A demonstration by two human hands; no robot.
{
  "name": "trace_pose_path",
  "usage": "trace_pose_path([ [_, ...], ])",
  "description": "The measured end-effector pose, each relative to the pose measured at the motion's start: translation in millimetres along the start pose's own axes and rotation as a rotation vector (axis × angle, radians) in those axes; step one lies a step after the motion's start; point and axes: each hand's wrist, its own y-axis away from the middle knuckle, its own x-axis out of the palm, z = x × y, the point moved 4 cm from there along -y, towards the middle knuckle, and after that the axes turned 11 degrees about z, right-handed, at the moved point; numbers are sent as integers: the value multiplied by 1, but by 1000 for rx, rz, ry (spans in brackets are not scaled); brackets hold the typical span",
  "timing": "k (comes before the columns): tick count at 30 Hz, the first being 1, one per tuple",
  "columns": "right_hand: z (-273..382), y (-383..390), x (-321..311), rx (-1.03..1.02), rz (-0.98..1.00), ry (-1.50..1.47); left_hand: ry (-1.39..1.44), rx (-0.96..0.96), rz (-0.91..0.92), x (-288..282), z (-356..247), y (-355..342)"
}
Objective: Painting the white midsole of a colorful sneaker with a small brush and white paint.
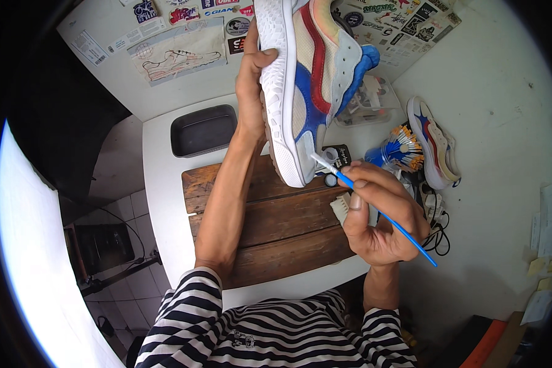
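Observation:
My left hand (253, 76) grips a sneaker (310, 80) by its white sole, holding it up above the table with the toe pointing down toward me. The shoe has cream mesh, blue and red panels, and a pale toe area. In my right hand (383, 214) is a thin paintbrush (387, 219) with a blue handle, pinched between thumb and fingers. Its white bristles touch the pale panel near the toe. Behind the brush stand a small dark bottle (342, 153) and a small open pot (330, 180). A scrub brush (340, 210) with pale bristles lies partly hidden by my right hand.
Beneath my arms a dark wooden board (276, 227) lies on the white table (165, 202). A black tray (203, 130) sits at the back left. To the right are a clear plastic box (374, 101), a container of many brushes (398, 147), a second sneaker (434, 144) and tangled cables (437, 236).

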Motion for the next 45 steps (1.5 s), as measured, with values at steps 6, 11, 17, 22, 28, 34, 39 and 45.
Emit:
trace_pose_path([
  [6, -1, 3, 4, 16, 28, -7, 30, -28, 20, -1, 2, 2],
  [11, -2, 1, 7, 10, -50, -8, 21, 27, -20, -4, 0, 0],
  [17, -2, 3, 3, 20, -14, -13, 28, -24, 9, -2, 2, 1],
  [22, -1, 0, 6, -10, -27, 10, 41, -16, -9, -4, 0, 2],
  [28, -1, 2, 5, 15, -18, 0, -7, -26, -48, 0, -3, 5],
  [34, -11, 14, -2, 3, -76, -80, 5, -15, -44, -14, -2, 2],
  [39, -52, 26, -14, 335, -44, -43, 20, -35, -43, -23, -8, 0],
  [45, -74, 13, 11, 582, 241, -7, 34, -58, -67, -24, -12, 0],
])
